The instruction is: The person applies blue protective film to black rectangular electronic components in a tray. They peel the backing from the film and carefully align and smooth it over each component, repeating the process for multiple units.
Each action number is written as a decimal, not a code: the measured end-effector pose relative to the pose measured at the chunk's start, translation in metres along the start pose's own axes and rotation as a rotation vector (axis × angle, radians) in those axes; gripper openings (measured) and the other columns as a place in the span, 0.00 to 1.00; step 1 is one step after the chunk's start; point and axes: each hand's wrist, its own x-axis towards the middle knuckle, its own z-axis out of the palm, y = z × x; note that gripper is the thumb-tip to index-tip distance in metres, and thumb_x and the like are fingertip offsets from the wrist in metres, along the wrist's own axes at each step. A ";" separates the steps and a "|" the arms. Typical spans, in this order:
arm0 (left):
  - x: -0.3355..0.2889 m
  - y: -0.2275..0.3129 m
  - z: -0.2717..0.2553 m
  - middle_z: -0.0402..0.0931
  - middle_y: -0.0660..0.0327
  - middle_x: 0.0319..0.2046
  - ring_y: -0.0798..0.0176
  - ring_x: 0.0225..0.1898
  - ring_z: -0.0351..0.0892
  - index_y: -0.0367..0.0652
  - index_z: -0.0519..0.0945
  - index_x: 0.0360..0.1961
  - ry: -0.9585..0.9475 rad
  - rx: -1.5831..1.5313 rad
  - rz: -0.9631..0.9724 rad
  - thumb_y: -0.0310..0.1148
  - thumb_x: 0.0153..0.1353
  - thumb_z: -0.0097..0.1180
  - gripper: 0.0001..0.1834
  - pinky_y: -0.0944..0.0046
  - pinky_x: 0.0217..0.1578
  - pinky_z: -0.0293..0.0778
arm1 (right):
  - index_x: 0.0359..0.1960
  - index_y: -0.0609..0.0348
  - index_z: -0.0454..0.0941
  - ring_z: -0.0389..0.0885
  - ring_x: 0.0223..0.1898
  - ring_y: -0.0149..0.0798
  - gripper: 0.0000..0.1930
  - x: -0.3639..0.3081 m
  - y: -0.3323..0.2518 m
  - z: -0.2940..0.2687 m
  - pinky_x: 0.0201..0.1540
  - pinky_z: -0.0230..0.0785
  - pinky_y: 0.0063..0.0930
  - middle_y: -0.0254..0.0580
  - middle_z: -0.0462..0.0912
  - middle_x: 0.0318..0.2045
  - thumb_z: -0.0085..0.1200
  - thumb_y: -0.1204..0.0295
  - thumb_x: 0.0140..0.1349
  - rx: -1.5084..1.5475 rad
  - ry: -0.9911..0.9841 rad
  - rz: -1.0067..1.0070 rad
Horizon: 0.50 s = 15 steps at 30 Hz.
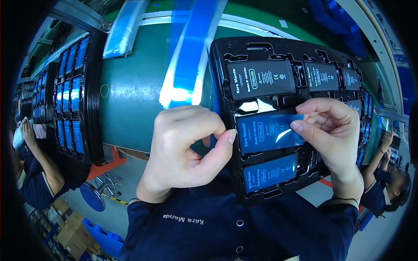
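A black moulded tray (223, 54) lies in front of me on the right, with flat phone batteries in its pockets. My right hand (333, 135) pinches the right end of a thin blue film (278, 137) between thumb and fingers. The film lies over a battery in the middle row, and a bright glare crosses it near my thumb. At the film's left edge, my left hand (187, 148) is closed, thumb tip against forefinger; whatever it pinches is hidden. Above, a dark grey battery (261, 78) is bare. Below, another battery (272, 174) looks blue-covered.
Shiny blue film strips (189, 65) lie on the green table (130, 95) left of the tray, with another strip (125, 30) farther left. Stacked black trays (93, 108) hold blue-covered batteries. Other people work at both sides. A round stool (92, 195) and cardboard boxes (72, 237) stand lower left.
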 end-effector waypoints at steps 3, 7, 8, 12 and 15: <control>0.001 -0.001 -0.001 0.71 0.60 0.13 0.63 0.13 0.70 0.39 0.73 0.14 -0.018 -0.003 0.010 0.20 0.41 0.60 0.07 0.68 0.15 0.62 | 0.40 0.68 0.78 0.81 0.32 0.25 0.13 0.001 0.000 0.000 0.39 0.73 0.14 0.40 0.83 0.30 0.61 0.87 0.50 0.006 -0.002 0.007; 0.001 -0.002 -0.001 0.70 0.60 0.12 0.63 0.13 0.70 0.39 0.73 0.14 -0.035 -0.006 0.015 0.20 0.40 0.60 0.07 0.68 0.15 0.62 | 0.40 0.68 0.78 0.81 0.32 0.25 0.13 0.001 -0.002 0.000 0.39 0.73 0.14 0.40 0.83 0.30 0.61 0.87 0.50 -0.002 -0.002 0.016; 0.001 -0.003 0.000 0.70 0.60 0.12 0.63 0.12 0.69 0.39 0.73 0.14 -0.028 -0.006 0.019 0.21 0.40 0.60 0.08 0.68 0.15 0.62 | 0.40 0.68 0.78 0.81 0.32 0.25 0.13 0.001 -0.002 0.000 0.39 0.73 0.14 0.40 0.83 0.30 0.61 0.87 0.51 -0.005 -0.003 0.016; 0.002 0.000 0.003 0.69 0.60 0.11 0.64 0.13 0.68 0.38 0.72 0.13 -0.015 0.007 -0.014 0.24 0.39 0.62 0.09 0.68 0.16 0.58 | 0.40 0.68 0.78 0.80 0.32 0.22 0.13 0.000 0.000 0.000 0.38 0.72 0.12 0.39 0.83 0.31 0.61 0.86 0.52 -0.025 -0.013 0.007; 0.000 0.003 0.004 0.69 0.60 0.11 0.64 0.13 0.68 0.38 0.73 0.13 -0.013 0.052 -0.058 0.26 0.38 0.64 0.11 0.68 0.17 0.58 | 0.40 0.69 0.78 0.80 0.32 0.21 0.12 0.000 0.000 0.000 0.37 0.72 0.11 0.38 0.82 0.32 0.61 0.85 0.53 -0.033 -0.024 -0.004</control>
